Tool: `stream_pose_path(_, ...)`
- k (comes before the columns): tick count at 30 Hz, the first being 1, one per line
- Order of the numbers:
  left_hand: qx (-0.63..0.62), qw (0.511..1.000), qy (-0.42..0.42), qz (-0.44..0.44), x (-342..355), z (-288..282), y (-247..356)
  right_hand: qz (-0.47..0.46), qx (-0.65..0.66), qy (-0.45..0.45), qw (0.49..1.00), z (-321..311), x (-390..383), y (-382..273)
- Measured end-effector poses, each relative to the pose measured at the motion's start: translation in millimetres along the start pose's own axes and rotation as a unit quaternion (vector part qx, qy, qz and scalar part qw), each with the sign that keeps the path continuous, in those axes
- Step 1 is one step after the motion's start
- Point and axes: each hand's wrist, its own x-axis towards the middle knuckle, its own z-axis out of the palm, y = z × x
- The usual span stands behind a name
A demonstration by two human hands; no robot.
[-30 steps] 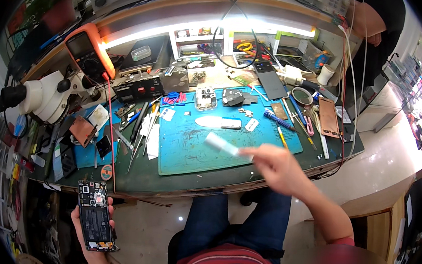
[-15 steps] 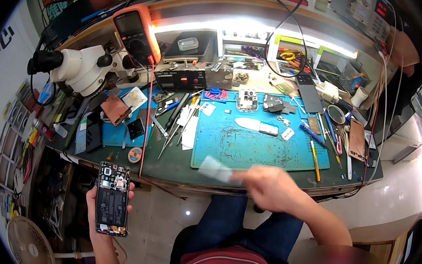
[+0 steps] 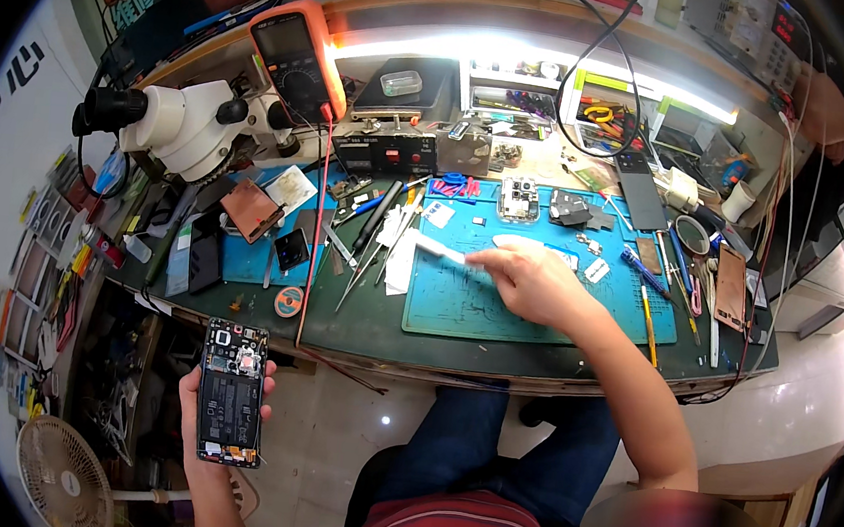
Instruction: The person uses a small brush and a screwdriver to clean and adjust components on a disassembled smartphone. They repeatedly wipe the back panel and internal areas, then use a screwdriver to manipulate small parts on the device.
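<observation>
The right hand [image 3: 536,282] is hovering over the blue mat [image 3: 458,307], pinching one end of a pale flat strip [image 3: 440,251] between thumb and fingers; the strip's far end is pointing left toward the mat's left edge, and whether it is touching the mat I cannot tell. Below, the table [image 3: 351,330] is ending in a long curved front edge, and the left hand [image 3: 190,412] is staying this side of it, in the open room over the floor. That hand is gripping an opened phone [image 3: 231,402] from beneath, thumb on one side and fingertips curling round the other, the phone's inner parts facing up. The right forearm is slanting up and leftward from the sleeve, palm down; the left one is rising from the lower edge. Just beyond the right hand, a clear case [image 3: 519,200] is lying on the mat, while a yellow pen [image 3: 648,327] is lying to the right. Left of the mat, tweezers [image 3: 371,267] and a red cable [image 3: 319,204] are crossing the table; an orange multimeter [image 3: 301,57] and a white microscope [image 3: 181,122] are standing farther back, crowding that side.
</observation>
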Motion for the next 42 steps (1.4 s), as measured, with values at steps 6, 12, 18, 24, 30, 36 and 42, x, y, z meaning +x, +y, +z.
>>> stream_pose_path(6,0.008,1.0,0.015,0.008,-5.1,0.8,1.1,-0.021,0.165,-0.029,0.986,-28.5,-7.1,3.2)
stream_pose_path(12,-0.007,1.0,0.017,0.005,-5.3,3.6,3.1,-0.016,-0.03,-0.038,0.999,-5.1,-30.8,-33.1)
stream_pose_path(18,0.018,0.999,0.004,0.04,-13.1,-0.2,5.3,-0.026,0.049,0.137,0.989,-15.4,-50.7,-28.5)
stream_pose_path(24,0.039,0.998,-0.019,0.037,-17.5,-0.8,8.0,-0.11,0.287,-0.124,0.944,-16.4,-95.9,-54.3)
stream_pose_path(30,0.031,0.998,-0.024,0.042,-20.9,1.4,8.1,0.069,0.017,0.218,0.973,-18.0,-75.8,-8.1)
stream_pose_path(36,0.045,0.998,-0.008,0.048,-26.4,-2.8,10.7,0.115,-0.156,0.117,0.974,-2.5,-56.8,-25.5)
stream_pose_path(42,0.039,0.998,0.032,0.047,-24.3,0.5,8.3,-0.066,0.26,-0.104,0.958,-10.8,-98.3,-74.7)
